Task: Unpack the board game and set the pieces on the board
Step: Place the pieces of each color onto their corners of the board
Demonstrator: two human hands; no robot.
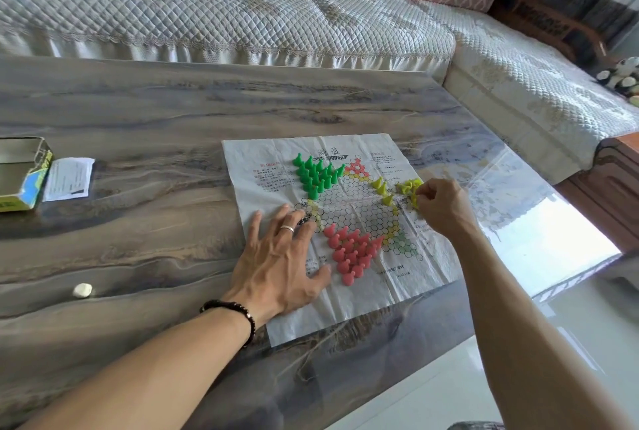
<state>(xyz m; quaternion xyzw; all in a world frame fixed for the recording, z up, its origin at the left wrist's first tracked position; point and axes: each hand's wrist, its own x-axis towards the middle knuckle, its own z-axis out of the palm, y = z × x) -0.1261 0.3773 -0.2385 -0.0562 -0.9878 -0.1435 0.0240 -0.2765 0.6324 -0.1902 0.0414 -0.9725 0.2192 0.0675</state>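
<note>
Yellow pawns lie just beyond the right hand, at the paper board's right point.

Taking the paper board (349, 298) as landmark, nearest its front-left corner the left hand (280, 267) lies flat on the sheet, fingers spread and straight, pinning it and holding nothing. Just right of that hand the pink pawns (351, 253) stand packed in the front triangle. Past the board's middle, on its right side, the right hand (441, 206) curls its fingertips round a yellow pawn, though exactly how many it pinches I cannot tell. The yellow pawns (397, 189) sit loose, touching that hand's far-left side, three stood nearer the board's centre. At the far-left point the green pawns (316, 175) are filled in. The right hand is clearly nearer the yellow triangle, which lies leftward from its grip.
</note>
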